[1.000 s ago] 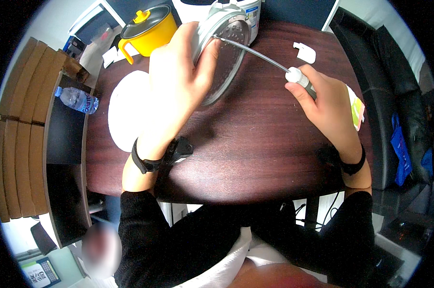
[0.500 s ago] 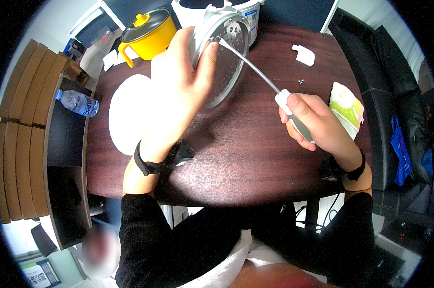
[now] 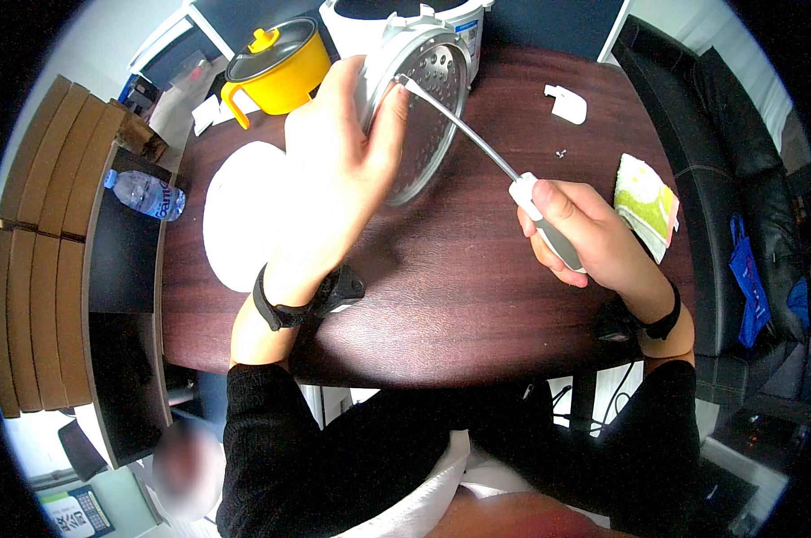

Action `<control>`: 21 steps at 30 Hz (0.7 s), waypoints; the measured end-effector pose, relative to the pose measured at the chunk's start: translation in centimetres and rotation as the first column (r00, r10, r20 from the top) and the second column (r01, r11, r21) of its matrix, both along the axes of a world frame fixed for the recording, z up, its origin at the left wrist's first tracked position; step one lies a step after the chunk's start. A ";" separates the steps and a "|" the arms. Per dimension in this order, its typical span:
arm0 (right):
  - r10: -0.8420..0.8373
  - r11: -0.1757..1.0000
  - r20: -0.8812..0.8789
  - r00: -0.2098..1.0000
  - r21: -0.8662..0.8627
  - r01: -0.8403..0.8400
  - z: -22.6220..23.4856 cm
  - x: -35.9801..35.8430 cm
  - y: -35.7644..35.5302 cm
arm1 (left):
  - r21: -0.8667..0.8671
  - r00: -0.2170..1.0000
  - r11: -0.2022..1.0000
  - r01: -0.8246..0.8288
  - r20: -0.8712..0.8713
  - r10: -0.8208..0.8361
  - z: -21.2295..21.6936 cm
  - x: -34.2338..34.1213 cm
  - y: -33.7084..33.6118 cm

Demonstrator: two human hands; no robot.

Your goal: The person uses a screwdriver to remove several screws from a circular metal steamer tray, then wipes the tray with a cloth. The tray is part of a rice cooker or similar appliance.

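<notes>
My left hand grips the rim of a round grey lid with a dimpled, perforated metal inner face, holding it tilted up on edge above the table. My right hand is wrapped around the white and grey handle of a screwdriver. Its long shaft slants up to the left, and its tip meets the lid's edge beside my left thumb. Right behind the lid stands a white pot-shaped appliance body. A round white cover lies by my left forearm, overexposed and partly hidden.
A yellow pot with a dark lid stands at the back left. To the right lie a small white plastic part, tiny screws and a folded green-and-white cloth. A water bottle rests on the left shelf beside stacked cardboard boxes.
The screwdriver and my right hand have shifted slightly left, with the tip still at the lid's edge. The lid has tilted a little, showing more of its perforated face.
</notes>
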State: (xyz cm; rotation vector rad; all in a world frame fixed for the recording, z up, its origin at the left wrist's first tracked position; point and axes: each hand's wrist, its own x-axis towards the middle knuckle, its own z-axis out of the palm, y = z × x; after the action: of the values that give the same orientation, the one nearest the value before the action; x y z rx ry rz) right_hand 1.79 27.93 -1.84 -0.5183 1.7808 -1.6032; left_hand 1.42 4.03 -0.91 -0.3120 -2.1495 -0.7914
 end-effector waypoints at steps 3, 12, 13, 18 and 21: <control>-0.002 1.000 -0.004 1.000 0.003 0.002 0.1 0.1 0.0 | -0.006 1.000 1.000 0.010 -0.029 -0.010 0.0 -0.1 0.0; 0.008 1.000 0.016 1.000 -0.016 -0.008 -0.1 -0.1 0.0 | -0.009 1.000 1.000 -0.008 0.005 0.008 0.3 0.2 0.0; 0.012 1.000 0.030 0.999 -0.021 -0.011 -0.2 -0.2 0.0 | -0.023 1.000 1.000 -0.010 -0.014 0.010 0.2 0.1 0.0; 0.052 0.999 0.032 0.998 0.000 -0.052 0.0 -0.7 0.4 | -0.157 0.996 0.984 -0.084 -0.042 0.079 0.4 0.5 0.3; -0.009 0.982 -0.431 0.902 0.167 0.090 -0.1 -1.5 0.6 | -0.150 0.998 0.987 -0.060 -0.031 0.055 0.5 0.5 0.2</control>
State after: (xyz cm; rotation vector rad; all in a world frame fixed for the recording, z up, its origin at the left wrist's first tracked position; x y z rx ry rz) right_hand 0.29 28.48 -1.96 -0.7903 2.2579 -1.4119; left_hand 1.96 4.26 -0.37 -0.3348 -2.1874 -0.5904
